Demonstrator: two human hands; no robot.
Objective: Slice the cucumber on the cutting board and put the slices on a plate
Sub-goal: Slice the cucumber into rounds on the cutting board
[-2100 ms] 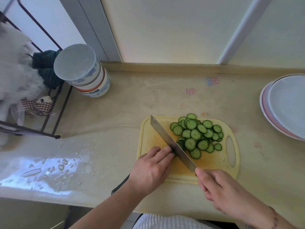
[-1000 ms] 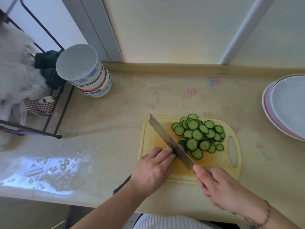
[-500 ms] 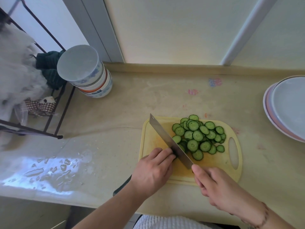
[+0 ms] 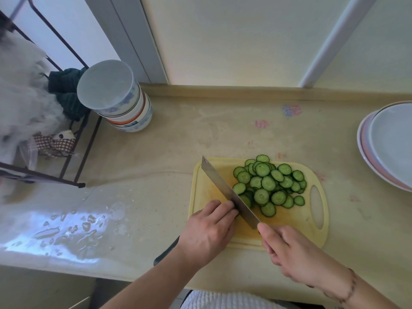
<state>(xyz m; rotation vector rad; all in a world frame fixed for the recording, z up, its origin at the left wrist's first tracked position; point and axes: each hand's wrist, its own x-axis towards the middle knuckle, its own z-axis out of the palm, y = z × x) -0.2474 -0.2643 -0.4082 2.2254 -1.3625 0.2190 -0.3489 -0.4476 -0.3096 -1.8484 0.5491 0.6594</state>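
- A dark wire rack (image 4: 73,139) stands at the far left of the counter (image 4: 169,139), with white plastic bags and a dark green cloth (image 4: 66,94) on it.
- Just right of the rack is a stack of bowls (image 4: 120,101), apart from the cutting board.
- Water drops (image 4: 64,230) lie on the counter's near left part.
- The left hand (image 4: 209,233) lies at the cutting board's (image 4: 296,221) near left edge, fingers curled down on the uncut cucumber (image 4: 238,213); only a dark sliver of it shows at the fingertips, against the blade.
- A dark object pokes out from under the left wrist; what it is cannot be told.
- The knife (image 4: 227,192) runs slantwise across the board, tip away, its flat side touching the left fingertips.
- The right hand (image 4: 296,253) grips the knife's handle, fingers wrapped round it, forefinger up by the blade's heel.
- Cucumber slices (image 4: 269,184) lie heaped on the board right of the blade, overlapping, one pushed over the far edge.
- Plates (image 4: 388,143) are stacked at the far right, well apart from the board.
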